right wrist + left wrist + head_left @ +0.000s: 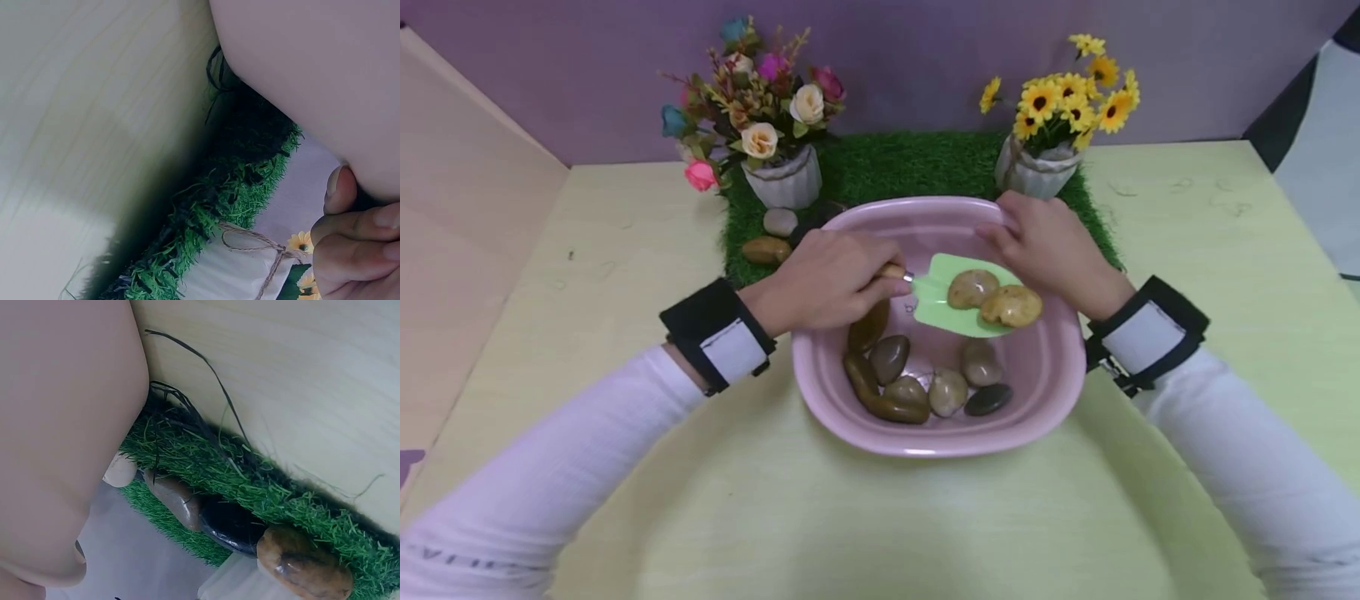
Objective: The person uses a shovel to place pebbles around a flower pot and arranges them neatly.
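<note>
My left hand (838, 279) grips the wooden handle (892, 271) of a small trowel with a light green blade (934, 310). The blade is over the pink basin (925, 448) and carries two tan stones, a rounded one (972, 288) and a knobbly one (1013, 306) at its right edge. At the basin's far right rim, my right hand (1052, 246) holds on, thumb toward the inside; its curled fingers (350, 256) show in the right wrist view. Several smooth stones, including a grey-brown one (889, 358) and a dark one (988, 400), lie on the basin floor.
Behind the basin is a strip of artificial grass (917, 162) with two potted flower arrangements, mixed roses (760, 137) and yellow daisies (1071, 104). Left of the basin, a brown stone (766, 250), a pale stone (780, 222) and a black stone (231, 525) rest on the grass.
</note>
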### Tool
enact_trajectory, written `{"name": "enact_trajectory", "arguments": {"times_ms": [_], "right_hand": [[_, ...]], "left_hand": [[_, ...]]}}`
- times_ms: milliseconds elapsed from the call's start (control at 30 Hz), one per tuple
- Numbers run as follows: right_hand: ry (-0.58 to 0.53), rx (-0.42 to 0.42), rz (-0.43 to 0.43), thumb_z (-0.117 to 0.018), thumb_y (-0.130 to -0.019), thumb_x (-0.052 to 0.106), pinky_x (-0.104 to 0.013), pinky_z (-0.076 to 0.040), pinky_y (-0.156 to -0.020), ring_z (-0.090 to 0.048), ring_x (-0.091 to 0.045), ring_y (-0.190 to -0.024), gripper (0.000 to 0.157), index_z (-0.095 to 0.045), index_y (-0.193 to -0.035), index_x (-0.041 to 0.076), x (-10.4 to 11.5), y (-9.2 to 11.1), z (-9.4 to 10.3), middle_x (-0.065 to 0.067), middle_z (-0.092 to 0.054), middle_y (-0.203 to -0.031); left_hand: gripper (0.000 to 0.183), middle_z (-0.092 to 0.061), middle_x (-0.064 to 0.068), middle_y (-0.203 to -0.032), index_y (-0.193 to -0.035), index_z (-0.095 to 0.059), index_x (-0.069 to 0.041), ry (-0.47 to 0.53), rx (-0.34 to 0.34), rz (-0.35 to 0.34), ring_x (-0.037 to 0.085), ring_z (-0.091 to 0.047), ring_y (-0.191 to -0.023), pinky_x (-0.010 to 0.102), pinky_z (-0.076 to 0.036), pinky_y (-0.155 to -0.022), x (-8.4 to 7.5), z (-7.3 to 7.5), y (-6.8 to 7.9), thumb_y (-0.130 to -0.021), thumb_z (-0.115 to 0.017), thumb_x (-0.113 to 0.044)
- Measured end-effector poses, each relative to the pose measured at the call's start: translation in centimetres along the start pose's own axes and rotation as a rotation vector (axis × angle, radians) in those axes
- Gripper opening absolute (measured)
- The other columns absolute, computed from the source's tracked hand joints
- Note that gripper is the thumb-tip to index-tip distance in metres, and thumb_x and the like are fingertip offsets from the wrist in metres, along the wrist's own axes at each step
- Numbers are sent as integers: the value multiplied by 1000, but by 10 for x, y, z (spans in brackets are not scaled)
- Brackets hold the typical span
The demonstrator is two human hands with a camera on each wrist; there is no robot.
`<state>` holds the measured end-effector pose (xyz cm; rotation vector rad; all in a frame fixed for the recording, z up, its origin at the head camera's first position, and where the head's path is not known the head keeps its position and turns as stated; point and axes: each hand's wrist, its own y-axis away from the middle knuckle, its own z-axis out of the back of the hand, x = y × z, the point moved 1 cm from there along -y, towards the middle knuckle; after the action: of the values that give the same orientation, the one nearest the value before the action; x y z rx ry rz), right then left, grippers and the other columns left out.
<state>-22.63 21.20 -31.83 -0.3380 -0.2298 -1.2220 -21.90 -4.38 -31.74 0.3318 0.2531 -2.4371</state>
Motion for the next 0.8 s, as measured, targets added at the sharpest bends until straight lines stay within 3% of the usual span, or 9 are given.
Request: {"name": "enact_trajectory", "arguments": {"times_ms": [300, 467, 567, 800], "right_hand": [[-4, 7, -15, -57, -100, 32, -33, -37, -53, -49, -24, -57, 32, -51, -82, 7, 1, 0, 1, -6, -46, -64], [-8, 4, -8, -57, -100, 32, -33, -37, -54, -50, -24, -58, 32, -51, -83, 6, -1, 1, 2, -7, -47, -65], [-21, 7, -9, -57, -100, 34, -33, -37, -55, -50, -24, -59, 33, -52, -84, 6, -2, 1, 3, -7, -48, -66], [-17, -17, 23, -53, -103, 27, -36, -42, -58, -51, -26, -59, 29, -55, -87, 3, -1, 2, 0, -10, -49, -67]], "left_hand": [[24, -62, -7, -77, -95, -63, -18, -27, -25, 19, 10, -54, -62, 29, -42, -54, -1, 0, 1, -99, -56, -41], [29, -67, -4, -82, -106, -66, -16, -61, -35, 69, 12, -58, -63, 30, -43, -53, -3, 0, -1, -100, -54, -42], [32, -68, -1, -84, -111, -65, -14, -78, -59, 94, 14, -59, -63, 32, -46, -53, -3, 0, -1, -100, -53, -42], [34, -64, 2, -76, -101, -65, -10, -123, -150, 108, 19, -58, -58, 34, -45, -50, -2, 3, 3, -99, -55, -42]]}}
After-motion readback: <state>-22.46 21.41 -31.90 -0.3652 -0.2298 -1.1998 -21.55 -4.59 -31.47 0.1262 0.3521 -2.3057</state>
